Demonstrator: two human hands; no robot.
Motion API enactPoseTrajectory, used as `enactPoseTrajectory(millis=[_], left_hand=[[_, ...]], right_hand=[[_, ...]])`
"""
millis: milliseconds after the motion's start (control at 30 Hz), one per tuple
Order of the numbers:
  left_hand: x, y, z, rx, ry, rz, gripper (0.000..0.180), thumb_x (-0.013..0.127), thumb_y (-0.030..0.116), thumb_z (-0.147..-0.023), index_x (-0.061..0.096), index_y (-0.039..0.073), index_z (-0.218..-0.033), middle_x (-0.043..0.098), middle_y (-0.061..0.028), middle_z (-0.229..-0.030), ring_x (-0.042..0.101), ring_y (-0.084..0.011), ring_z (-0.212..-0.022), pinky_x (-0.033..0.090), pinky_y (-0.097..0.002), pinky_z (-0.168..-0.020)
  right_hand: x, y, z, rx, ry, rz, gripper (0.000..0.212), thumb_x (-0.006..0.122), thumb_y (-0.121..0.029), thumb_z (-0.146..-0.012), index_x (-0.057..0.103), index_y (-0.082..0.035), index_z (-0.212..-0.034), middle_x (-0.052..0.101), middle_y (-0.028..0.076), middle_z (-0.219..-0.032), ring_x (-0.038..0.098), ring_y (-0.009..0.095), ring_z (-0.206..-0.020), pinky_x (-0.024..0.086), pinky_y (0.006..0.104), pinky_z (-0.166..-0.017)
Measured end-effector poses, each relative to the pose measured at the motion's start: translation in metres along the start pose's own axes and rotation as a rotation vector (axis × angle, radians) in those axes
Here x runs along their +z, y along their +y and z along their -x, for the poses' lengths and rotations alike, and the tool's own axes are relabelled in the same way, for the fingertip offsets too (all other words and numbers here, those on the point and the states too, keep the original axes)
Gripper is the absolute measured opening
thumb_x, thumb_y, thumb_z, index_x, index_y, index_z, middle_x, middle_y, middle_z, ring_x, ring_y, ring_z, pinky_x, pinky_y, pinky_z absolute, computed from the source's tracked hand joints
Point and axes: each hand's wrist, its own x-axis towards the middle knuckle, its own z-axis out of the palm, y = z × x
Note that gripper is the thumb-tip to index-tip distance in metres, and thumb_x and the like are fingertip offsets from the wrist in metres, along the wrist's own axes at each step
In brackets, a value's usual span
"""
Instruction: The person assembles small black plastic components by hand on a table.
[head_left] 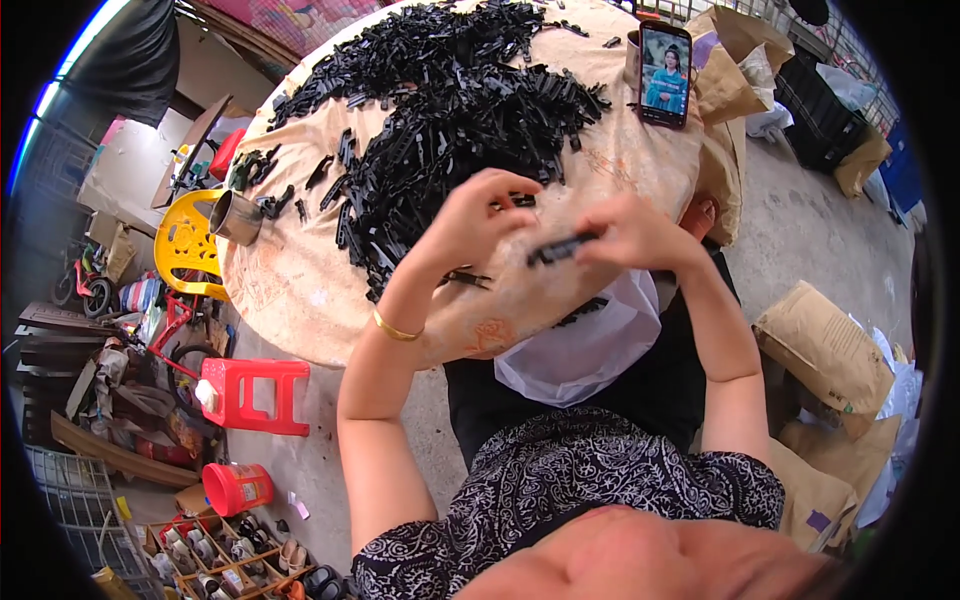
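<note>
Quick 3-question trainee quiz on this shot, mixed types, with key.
1. Which hand holds the black piece clear of the pile?
2. True or false: the yellow chair stands left of the table.
3. In the picture, what shows below that piece, past the table's near edge? A) a red bucket B) a white bag C) a phone

Key:
1. The right hand.
2. True.
3. B.
</note>
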Motion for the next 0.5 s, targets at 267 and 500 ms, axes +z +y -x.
enactPoseTrajectory(millis=[267, 500], left_hand=[[-0.034, -0.004, 0.009, 0.03, 0.073, -0.888, 0.015, 0.065, 0.007, -0.073, 0.067, 0.004, -0.088, 0.059, -0.0099, -0.086, 0.051, -0.027, -0.083, 0.043, -0.0352, -0.081], [-0.003, -0.022, -0.007, -0.032, 0.193, -1.201, 0.023, 0.068, 0.024, -0.076, 0.065, 0.003, -0.083, 0.059, -0.0128, -0.084, 0.053, -0.0298, -0.087, 0.046, -0.0371, -0.073]], right_hand=[[0.002, -0.002, -0.003, -0.158, -0.151, 0.034, 0.023, 0.07, -0.021, -0.074, 0.065, 0.0, -0.084, 0.063, 0.012, -0.077, 0.063, 0.025, -0.073, 0.049, 0.0339, -0.066], [0.055, 0.028, -0.075, -0.381, 0.366, 0.547, 0.024, 0.058, -0.006, -0.073, 0.063, 0.0, -0.096, 0.058, 0.01, -0.092, 0.053, 0.029, -0.084, 0.047, 0.0345, -0.077]])
